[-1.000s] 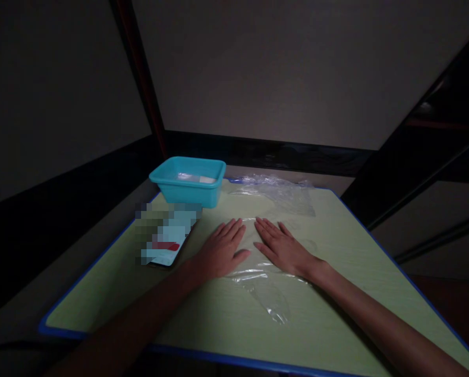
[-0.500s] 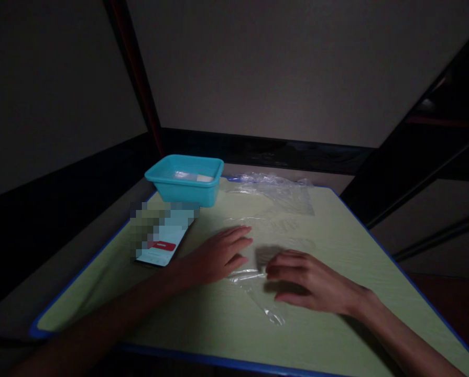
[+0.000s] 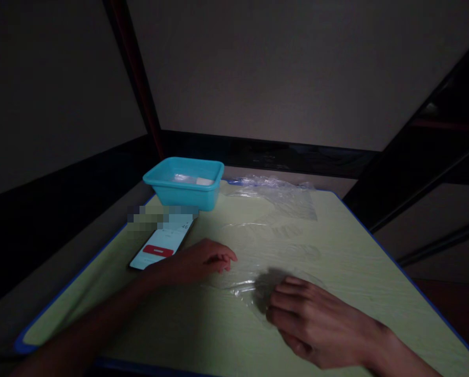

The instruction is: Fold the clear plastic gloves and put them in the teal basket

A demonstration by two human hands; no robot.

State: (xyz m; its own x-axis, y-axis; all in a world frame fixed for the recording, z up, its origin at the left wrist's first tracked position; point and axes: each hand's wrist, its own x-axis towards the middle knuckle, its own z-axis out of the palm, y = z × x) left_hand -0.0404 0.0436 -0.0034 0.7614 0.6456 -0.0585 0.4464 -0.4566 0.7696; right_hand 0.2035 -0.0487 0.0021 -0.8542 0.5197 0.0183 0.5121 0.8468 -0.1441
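Observation:
A thin clear plastic bag (image 3: 253,262) lies spread and wrinkled on the table between my hands. My left hand (image 3: 203,262) is over its left side, fingers curled in and tips close together; whether a fold of plastic is between them is too dim to tell. At the near right part of the bag, my right hand (image 3: 313,322) is closed, with its fingers bent down onto the film and its thumb tucked under. The right fingertips are partly hidden by the knuckles.
A turquoise plastic basin (image 3: 187,196) with something pale inside stands at the back left. In front of it lies a phone (image 3: 159,246) with a lit screen, close to my left wrist. More crumpled clear plastic (image 3: 281,193) lies at the table's (image 3: 360,262) far edge.
My left hand has drawn left and nearer, its spread fingers now curled. My right hand has come nearer and closed at the bag. The film's near edge has shifted left.

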